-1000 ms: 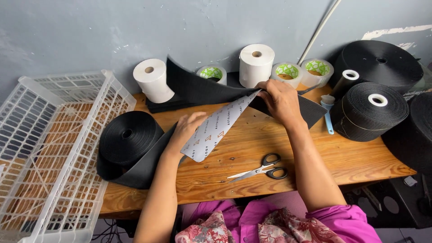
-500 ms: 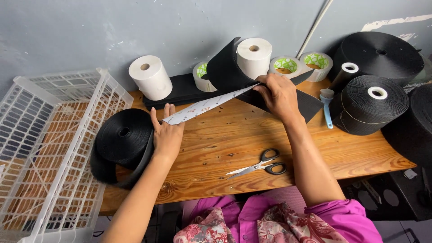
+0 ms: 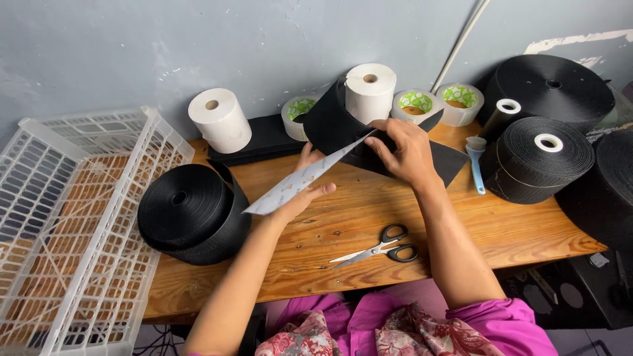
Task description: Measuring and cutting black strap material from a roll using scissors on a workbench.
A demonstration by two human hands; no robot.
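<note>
My left hand (image 3: 304,188) and my right hand (image 3: 403,150) hold a strip of black hook-and-loop material (image 3: 333,125) with a white printed paper backing (image 3: 300,182). The left hand grips the backing's lower end. The right hand pinches the upper end where the backing meets the black strip. The black strip curls upward behind the hands, in front of a white paper roll (image 3: 370,90). A big black roll (image 3: 191,212) lies on the wooden table (image 3: 343,227) left of my left arm. Scissors (image 3: 382,249) with black handles lie near the front edge.
A white plastic crate (image 3: 72,231) stands at the left. Another white roll (image 3: 220,120), tape rolls (image 3: 417,104) and several large black rolls (image 3: 544,158) line the back and right. A blue tool (image 3: 477,165) lies by the right rolls. Grey wall behind.
The left hand moved right and closer to the right hand, turning the backing more edge-on. The black strip has curled up higher in front of the white roll.
</note>
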